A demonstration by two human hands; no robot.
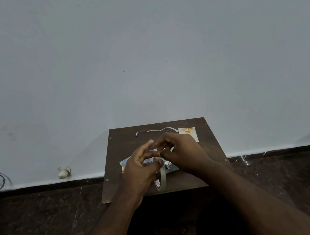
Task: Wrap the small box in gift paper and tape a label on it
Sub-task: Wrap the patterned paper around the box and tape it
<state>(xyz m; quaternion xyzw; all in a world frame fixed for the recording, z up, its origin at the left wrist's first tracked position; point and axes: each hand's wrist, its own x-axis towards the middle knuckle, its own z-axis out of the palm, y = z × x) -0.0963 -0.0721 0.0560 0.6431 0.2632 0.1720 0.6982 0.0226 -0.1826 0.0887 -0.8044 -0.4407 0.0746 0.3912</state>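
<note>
Tape roll (pixel 160 178) hangs gripped in left hand (pixel 141 170); right hand's (pixel 180 152) curled fingers seemingly pinch its strip.

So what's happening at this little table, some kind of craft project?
A person is wrapping a gift on a small dark table. The left hand holds a roll of clear tape, while the right hand seems to pinch the tape's loose end, pulling off a strip. Under the hands lies a parcel in blue patterned paper. At the table's far edge lie a thin white ribbon and a small card with orange shapes, probably the label, not yet attached.
</note>
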